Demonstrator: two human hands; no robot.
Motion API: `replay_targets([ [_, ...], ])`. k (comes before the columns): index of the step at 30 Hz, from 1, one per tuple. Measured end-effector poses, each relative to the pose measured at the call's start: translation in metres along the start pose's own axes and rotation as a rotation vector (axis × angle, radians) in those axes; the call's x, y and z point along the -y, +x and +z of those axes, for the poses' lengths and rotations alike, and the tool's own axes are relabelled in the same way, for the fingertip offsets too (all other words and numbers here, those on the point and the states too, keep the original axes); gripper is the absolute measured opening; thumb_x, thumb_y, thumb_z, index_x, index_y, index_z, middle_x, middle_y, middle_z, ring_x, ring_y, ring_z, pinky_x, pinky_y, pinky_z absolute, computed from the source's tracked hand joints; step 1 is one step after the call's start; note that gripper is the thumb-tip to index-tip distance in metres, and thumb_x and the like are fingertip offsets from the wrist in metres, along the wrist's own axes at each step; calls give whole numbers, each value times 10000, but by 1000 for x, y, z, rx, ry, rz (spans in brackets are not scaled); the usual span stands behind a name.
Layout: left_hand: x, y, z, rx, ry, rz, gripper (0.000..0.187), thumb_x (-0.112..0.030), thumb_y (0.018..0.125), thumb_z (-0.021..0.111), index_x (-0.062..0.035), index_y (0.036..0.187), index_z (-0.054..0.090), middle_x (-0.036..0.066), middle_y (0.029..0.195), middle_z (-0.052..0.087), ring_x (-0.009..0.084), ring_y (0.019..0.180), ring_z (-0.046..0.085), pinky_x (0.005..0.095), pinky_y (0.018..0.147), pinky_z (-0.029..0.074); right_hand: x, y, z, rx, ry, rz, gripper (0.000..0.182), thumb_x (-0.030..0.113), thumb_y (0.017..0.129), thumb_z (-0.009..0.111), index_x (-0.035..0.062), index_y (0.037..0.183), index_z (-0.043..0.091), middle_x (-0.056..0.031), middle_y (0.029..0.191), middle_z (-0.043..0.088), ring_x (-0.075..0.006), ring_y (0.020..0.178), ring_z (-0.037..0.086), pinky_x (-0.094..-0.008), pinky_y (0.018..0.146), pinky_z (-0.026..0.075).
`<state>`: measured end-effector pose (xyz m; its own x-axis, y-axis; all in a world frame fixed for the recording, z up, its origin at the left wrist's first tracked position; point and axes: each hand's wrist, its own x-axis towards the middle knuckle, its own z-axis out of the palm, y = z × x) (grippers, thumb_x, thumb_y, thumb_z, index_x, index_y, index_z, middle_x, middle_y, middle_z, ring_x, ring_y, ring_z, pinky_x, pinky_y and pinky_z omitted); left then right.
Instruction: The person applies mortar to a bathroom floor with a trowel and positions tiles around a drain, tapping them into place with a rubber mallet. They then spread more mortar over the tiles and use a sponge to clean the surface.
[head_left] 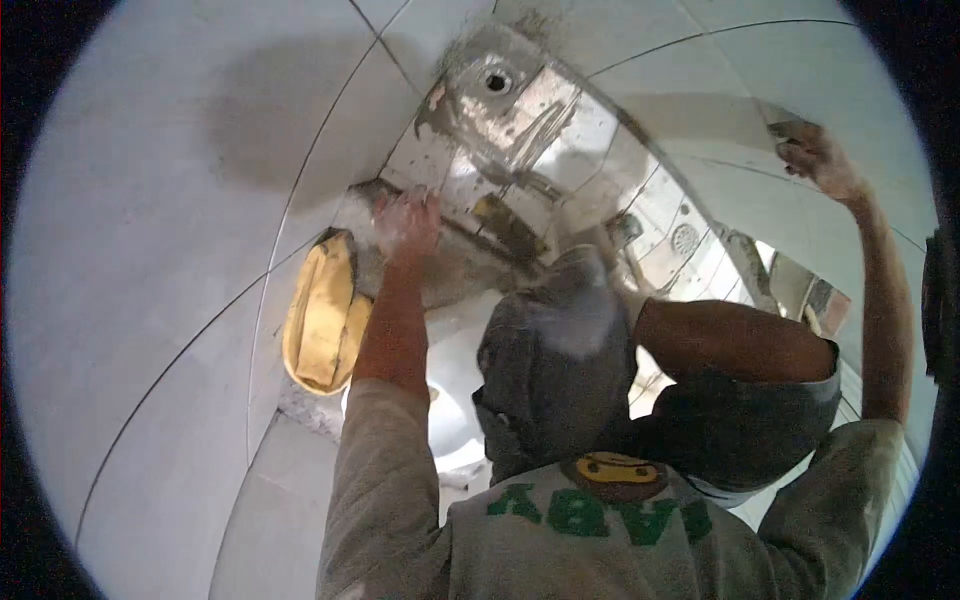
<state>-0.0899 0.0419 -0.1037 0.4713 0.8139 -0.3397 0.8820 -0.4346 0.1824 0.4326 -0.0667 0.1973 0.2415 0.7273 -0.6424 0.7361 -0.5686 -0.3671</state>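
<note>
My left hand (405, 225) is stretched forward, blurred and coated with pale dust. Its fingers are spread on a wet grey patch of mortar (470, 265) beside shiny wet tiles (520, 120). A yellow sack-like thing (322, 315) lies just left of that forearm. My right hand (815, 155) is raised far to the right against a pale wall tile (860, 80), its fingers bent over a small dark edge. Whether it holds anything is unclear. My grey shirt with green letters (590, 520) fills the bottom.
Large pale tiles (150, 250) with thin joints cover the left. A round hole (495, 80) sits in the wet tiles, and a small round grate (685, 238) further right. A grey cloth-covered shape (555, 370) and a bare limb (730, 340) lie between my arms. A white bowl (455, 410) shows below.
</note>
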Motion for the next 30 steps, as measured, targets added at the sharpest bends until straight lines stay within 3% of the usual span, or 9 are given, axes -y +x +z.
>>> replay_targets([
  [4, -11, 6, -17, 136, -42, -141, 418, -398, 945, 397, -125, 1156, 633, 123, 1132, 663, 306, 1093, 592, 442, 1064, 318, 9, -3, -1, 0, -11, 126, 432, 280, 933, 600, 5, 1259, 535, -50, 909, 605, -129, 719, 516, -278, 658, 466],
  [7, -1, 8, -8, 111, -24, -7, 396, -373, 929, 409, -127, 1138, 638, 124, 1116, 668, 309, 1073, 602, 444, 1065, 318, -3, -6, -1, -48, -2, 126, 445, 286, 939, 595, 21, 1288, 513, -34, 916, 588, -123, 752, 501, -273, 704, 456],
  [9, -1, 7, -5, 14, -14, 15, 404, -396, 946, 409, -105, 1141, 610, 189, 987, 690, 318, 947, 654, 437, 1091, 275, -12, -1, -4, -44, 44, 84, 446, 286, 942, 594, 25, 1293, 510, -29, 917, 583, -121, 773, 496, -271, 730, 451],
  [12, 3, 5, -1, -48, -41, 48, 379, -381, 938, 429, -113, 1128, 618, 165, 990, 696, 302, 952, 655, 428, 1088, 283, -15, 1, -4, 48, 5, 137, 439, 276, 947, 586, 28, 1301, 508, -47, 979, 596, -135, 808, 505, -282, 758, 451],
  [15, -6, 6, -15, 79, 23, -7, 379, -387, 934, 436, -115, 1117, 626, 161, 1049, 684, 295, 1013, 638, 426, 1075, 304, -4, -5, 1, -114, 20, 137, 435, 269, 953, 575, 24, 1306, 504, -84, 1067, 608, -160, 867, 527, -294, 790, 459],
  [17, -5, 5, -9, 49, 28, -7, 372, -364, 915, 442, -120, 1118, 636, 150, 1012, 692, 293, 1006, 637, 430, 1069, 315, -1, -2, -6, 36, -8, 140, 452, 288, 960, 562, 24, 1319, 489, -108, 1133, 610, -184, 937, 553, -305, 829, 469],
  [23, -6, 8, -7, 85, 99, 3, 397, -367, 910, 409, -129, 1126, 642, 159, 996, 691, 291, 1037, 622, 457, 1063, 324, 21, 6, 2, 69, -85, 148, 448, 249, 951, 557, 16, 1324, 474, -112, 1173, 604, -205, 1043, 566, -303, 880, 477],
  [26, -1, 8, 5, 119, 77, -15, 417, -402, 915, 400, -128, 1100, 653, 170, 991, 689, 305, 1027, 624, 463, 1041, 347, 59, 14, 86, 169, -45, 56, 438, 229, 948, 544, 23, 1325, 461, -100, 1196, 589, -209, 1064, 557, -308, 883, 477],
  [30, -9, 13, -7, 130, 112, -30, 402, -408, 907, 434, -117, 1054, 670, 161, 941, 697, 313, 949, 648, 458, 1021, 366, 128, 6, 314, 250, 262, 23, 428, 203, 944, 528, 31, 1326, 443, -84, 1226, 570, -215, 1092, 546, -314, 888, 478],
])
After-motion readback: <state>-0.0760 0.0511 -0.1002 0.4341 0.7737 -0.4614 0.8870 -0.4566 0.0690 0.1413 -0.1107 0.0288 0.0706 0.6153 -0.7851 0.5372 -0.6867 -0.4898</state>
